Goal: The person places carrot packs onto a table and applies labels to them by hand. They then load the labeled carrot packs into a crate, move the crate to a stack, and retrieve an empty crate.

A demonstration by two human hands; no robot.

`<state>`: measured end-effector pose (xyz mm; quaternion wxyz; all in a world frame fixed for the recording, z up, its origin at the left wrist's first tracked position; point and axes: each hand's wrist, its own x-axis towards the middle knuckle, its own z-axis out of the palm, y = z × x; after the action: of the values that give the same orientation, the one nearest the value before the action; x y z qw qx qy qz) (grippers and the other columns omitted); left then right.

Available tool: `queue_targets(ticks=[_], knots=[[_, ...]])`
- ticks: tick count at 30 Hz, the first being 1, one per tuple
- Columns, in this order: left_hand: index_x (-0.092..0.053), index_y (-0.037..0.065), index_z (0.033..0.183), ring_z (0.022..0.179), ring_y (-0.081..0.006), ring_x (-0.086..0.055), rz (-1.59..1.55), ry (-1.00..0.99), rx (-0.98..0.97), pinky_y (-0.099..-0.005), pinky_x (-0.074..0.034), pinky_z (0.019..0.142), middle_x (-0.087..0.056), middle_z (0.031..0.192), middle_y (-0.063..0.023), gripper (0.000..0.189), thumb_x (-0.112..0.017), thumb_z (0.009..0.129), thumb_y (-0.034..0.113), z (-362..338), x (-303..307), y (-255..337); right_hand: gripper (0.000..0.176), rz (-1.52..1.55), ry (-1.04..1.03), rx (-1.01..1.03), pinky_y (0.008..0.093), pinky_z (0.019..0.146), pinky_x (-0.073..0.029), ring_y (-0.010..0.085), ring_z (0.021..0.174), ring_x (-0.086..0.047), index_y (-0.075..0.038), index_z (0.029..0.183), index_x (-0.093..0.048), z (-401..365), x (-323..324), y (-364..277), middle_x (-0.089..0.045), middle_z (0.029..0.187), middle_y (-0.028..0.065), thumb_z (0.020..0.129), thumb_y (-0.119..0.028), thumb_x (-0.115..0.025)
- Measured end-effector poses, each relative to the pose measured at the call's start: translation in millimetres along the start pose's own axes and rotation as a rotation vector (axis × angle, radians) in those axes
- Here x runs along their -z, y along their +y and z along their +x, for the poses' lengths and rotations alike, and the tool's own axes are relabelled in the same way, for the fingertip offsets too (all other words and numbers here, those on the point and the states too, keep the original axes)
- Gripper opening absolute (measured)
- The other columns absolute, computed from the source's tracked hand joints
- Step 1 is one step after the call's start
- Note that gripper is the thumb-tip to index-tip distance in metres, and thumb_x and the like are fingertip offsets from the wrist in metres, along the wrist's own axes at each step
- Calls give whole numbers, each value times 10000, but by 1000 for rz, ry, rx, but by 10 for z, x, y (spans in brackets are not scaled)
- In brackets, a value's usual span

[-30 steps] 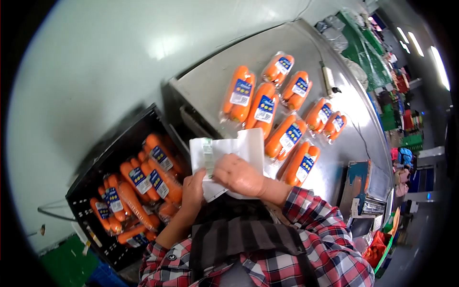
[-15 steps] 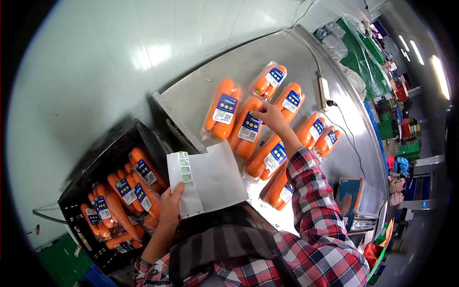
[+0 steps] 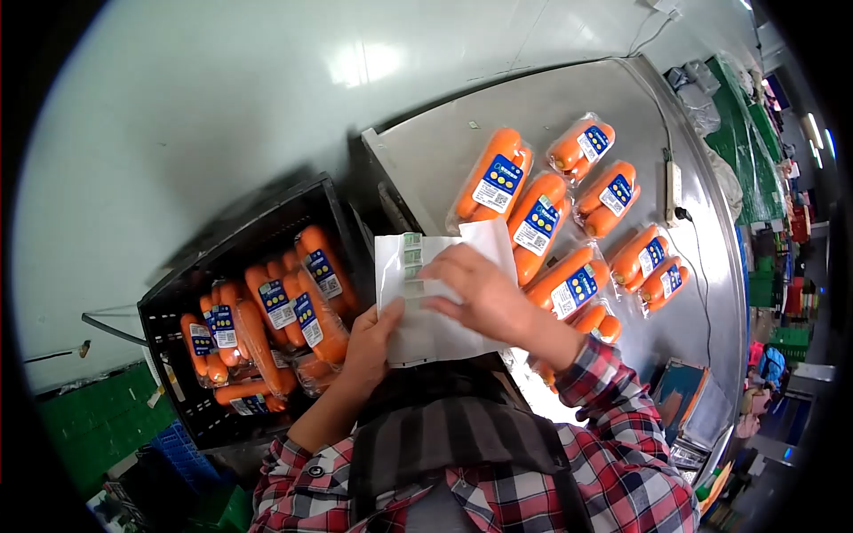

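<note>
My left hand [image 3: 371, 342] grips the lower left edge of a white sheet [image 3: 484, 333], thumb on top. A column of small green stickers [image 3: 412, 252] runs down the sheet's left side. Over that column is my right hand [image 3: 471, 289], thumb and fingertips apart, with nothing visible between them. Its fingers hide part of the stickers. Just beyond the sheet lies a wrapped pack of carrots [image 3: 538, 222] with a blue and white label, a small green sticker at the label's top. Another carrot pack [image 3: 494, 178] lies to its left.
Several more carrot packs [image 3: 607, 200] lie on the metal table [image 3: 426, 147]. A black crate [image 3: 240, 235] at left holds labelled carrot packs. A power strip [image 3: 673, 191] with a cable lies at the table's right side.
My right hand has moved from a carrot pack's label back to the stickers on the sheet. That label now shows a small green sticker. The camera view has shifted.
</note>
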<state>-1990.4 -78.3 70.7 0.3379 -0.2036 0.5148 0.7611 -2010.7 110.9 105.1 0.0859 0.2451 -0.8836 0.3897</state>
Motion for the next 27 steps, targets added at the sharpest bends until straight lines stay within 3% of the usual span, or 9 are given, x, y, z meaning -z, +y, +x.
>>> queue_targets(ticks=[2, 5, 8, 11, 15, 21, 24, 25, 27], knots=[[-563, -16, 1030, 767, -142, -582, -123, -60, -58, -253, -464, 664, -604, 903, -73, 299, -526, 866, 231, 5, -1, 26, 243, -30, -57, 29, 365, 741, -419, 302, 832, -496, -26, 859, -543, 24, -155, -32, -507, 846, 120, 682, -144, -659], [-589, -21, 980, 727, -138, -585, -213, -91, 25, -237, -457, 627, -612, 866, -70, 290, -530, 855, 234, 32, 43, 171, 249, -99, -129, 212, 354, 717, -444, 297, 793, -503, -41, 874, -552, 28, -247, 50, -522, 822, 100, 669, -103, -678], [-619, -27, 906, 670, -120, -571, 155, -34, -79, -226, -435, 591, -614, 810, -57, 287, -528, 848, 239, 37, 20, 329, 243, -130, -106, 175, 357, 701, -439, 298, 779, -495, -35, 850, -546, 3, -289, -82, -508, 794, 104, 663, -112, -682], [-636, -32, 841, 616, -99, -545, 260, -17, -190, -217, -406, 552, -609, 758, -39, 283, -530, 844, 231, 124, 88, 257, 225, -75, 34, 49, 360, 688, -436, 298, 764, -494, -30, 823, -536, 4, -273, -100, -504, 775, 108, 668, -113, -677], [-634, -41, 836, 673, -96, -541, 266, -128, -165, -230, -399, 602, -610, 757, -42, 319, -497, 849, 247, 214, 122, 196, 189, -159, -5, 137, 341, 695, -423, 270, 774, -479, -25, 808, -519, -68, -248, -19, -465, 782, 96, 688, -133, -617], [-622, -55, 867, 709, -124, -555, 33, -11, -8, -247, -414, 645, -620, 802, -63, 340, -478, 854, 253, 352, -30, 146, 151, -196, -84, 272, 329, 672, -430, 256, 742, -501, -43, 779, -534, -133, -232, 103, -485, 778, 91, 681, -113, -625], [-613, -59, 905, 733, -122, -558, 194, -41, -106, -241, -418, 654, -620, 834, -69, 345, -484, 862, 258, 460, 59, 90, 136, 52, 155, 7, 328, 636, -441, 246, 722, -529, -40, 779, -550, -64, -170, 261, -512, 776, 82, 701, -90, -650], [-612, -58, 912, 738, -119, -558, 182, -31, -117, -236, -417, 655, -620, 840, -69, 345, -485, 866, 259, 469, 73, 86, 136, 224, 93, -308, 327, 604, -450, 239, 713, -547, -33, 786, -560, -70, -129, 358, -528, 773, 83, 719, -83, -667], [-610, -57, 924, 746, -113, -559, 161, -10, -141, -228, -415, 656, -621, 854, -68, 346, -487, 873, 262, 495, 49, 92, 162, 261, 17, -406, 280, 638, -443, 165, 693, -523, -34, 852, -547, 8, -10, 392, -520, 819, 60, 743, -62, -663]])
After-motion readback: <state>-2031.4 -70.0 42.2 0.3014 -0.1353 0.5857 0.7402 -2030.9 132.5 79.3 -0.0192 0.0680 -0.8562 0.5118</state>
